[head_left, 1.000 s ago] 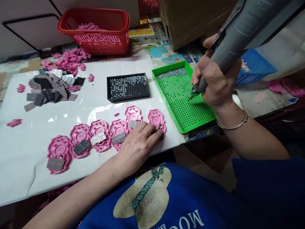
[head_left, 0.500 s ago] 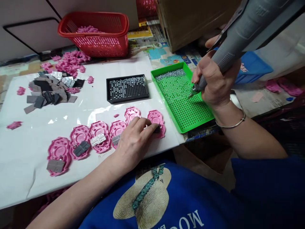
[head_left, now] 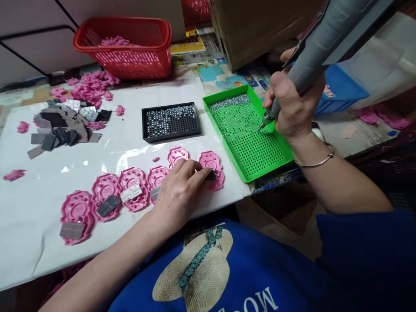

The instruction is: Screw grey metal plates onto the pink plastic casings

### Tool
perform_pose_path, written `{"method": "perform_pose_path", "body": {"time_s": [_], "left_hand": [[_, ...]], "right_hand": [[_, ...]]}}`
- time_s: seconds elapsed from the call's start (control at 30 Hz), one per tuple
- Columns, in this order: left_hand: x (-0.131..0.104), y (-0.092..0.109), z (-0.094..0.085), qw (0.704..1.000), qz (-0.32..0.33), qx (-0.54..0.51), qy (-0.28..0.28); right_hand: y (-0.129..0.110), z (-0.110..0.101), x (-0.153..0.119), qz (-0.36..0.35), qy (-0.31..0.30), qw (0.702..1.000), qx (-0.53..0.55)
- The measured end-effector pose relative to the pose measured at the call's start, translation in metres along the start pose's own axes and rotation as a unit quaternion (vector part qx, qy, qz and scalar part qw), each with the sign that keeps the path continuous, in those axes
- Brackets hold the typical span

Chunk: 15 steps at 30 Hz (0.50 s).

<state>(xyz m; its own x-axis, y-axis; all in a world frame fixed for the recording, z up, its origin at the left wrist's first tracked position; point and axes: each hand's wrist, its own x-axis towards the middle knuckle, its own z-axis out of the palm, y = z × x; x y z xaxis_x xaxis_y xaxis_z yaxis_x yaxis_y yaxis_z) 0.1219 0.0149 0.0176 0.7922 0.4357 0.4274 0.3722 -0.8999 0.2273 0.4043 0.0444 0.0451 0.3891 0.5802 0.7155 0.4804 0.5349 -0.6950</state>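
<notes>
My right hand (head_left: 294, 104) is wrapped round a grey electric screwdriver (head_left: 308, 69), its tip pointing down over the green perforated tray (head_left: 250, 151) of small screws. My left hand (head_left: 182, 190) pinches a small dark plate (head_left: 211, 175) against the rightmost pink plastic shell (head_left: 210, 160). Several more pink shells lie in a row to the left, some partly under my hand. A grey plate (head_left: 72, 230), a dark grey plate (head_left: 108, 206) and a silver plate (head_left: 131, 193) rest on shells there.
A black perforated tray (head_left: 172, 132) with screws stands mid-table. Behind it at the left are a pile of grey and black plates (head_left: 61, 125), loose pink parts (head_left: 92, 86) and a red basket (head_left: 130, 63). A cardboard box (head_left: 256, 34) and a blue bin (head_left: 341, 91) stand at the back right.
The view has shifted slightly, so table items appear a little further left. The screwdriver tip is marginally different in place over the green tray; my left hand stays at the rightmost shell.
</notes>
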Motion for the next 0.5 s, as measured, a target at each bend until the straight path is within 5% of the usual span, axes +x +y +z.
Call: {"method": "perform_pose_path", "body": {"time_s": [0.5], "left_hand": [[-0.0054,-0.0027,-0.0044,1.0,-0.014,0.0,0.021]], "right_hand": [[0.0007,0.0038,0.0009,0.002,0.035,0.998,0.053]]}}
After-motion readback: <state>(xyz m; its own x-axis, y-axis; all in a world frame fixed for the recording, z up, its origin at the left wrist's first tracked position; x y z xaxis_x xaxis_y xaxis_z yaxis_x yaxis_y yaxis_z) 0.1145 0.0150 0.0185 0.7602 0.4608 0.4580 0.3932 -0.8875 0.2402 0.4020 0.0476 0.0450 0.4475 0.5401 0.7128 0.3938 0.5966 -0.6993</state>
